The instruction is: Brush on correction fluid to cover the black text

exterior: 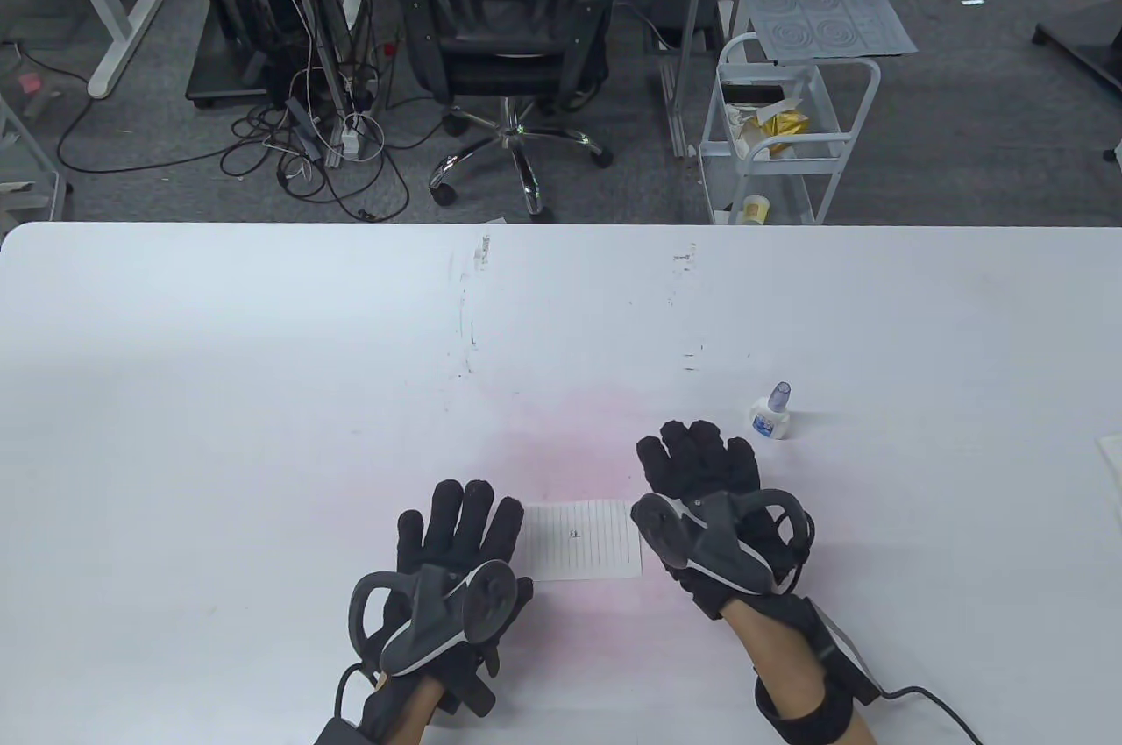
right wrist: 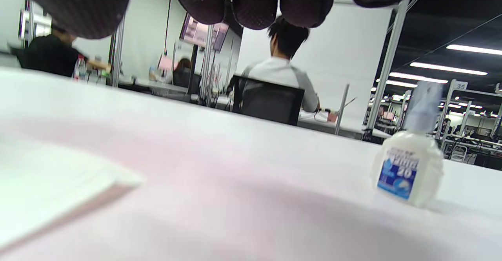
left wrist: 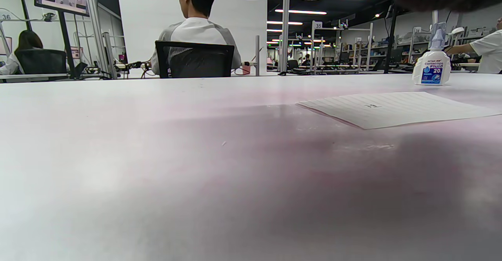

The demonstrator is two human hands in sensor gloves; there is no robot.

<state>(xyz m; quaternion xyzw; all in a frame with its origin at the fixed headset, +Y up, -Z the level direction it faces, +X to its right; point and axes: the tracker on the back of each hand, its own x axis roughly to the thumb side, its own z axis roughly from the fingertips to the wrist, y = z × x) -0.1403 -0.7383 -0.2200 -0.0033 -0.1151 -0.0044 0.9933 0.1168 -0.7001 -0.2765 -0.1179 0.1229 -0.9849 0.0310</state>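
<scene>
A small lined paper [exterior: 583, 551] with a tiny black mark [exterior: 574, 533] at its middle lies flat on the white table [exterior: 263, 359]. It also shows in the left wrist view [left wrist: 392, 108] and as a blurred corner in the right wrist view [right wrist: 51, 182]. A white correction fluid bottle [exterior: 771, 413] with a clear cap stands upright beyond the paper to the right, seen too in the left wrist view [left wrist: 432, 61] and the right wrist view [right wrist: 410, 167]. My left hand [exterior: 460, 530] lies flat, empty, at the paper's left edge. My right hand [exterior: 697, 456] is empty, at the paper's right, short of the bottle.
A pink stain [exterior: 561, 447] tints the table around the paper. An office chair [exterior: 508, 17] and a white cart [exterior: 789, 131] stand on the floor beyond the far edge. A white object [exterior: 1111, 464] sits at the table's right edge.
</scene>
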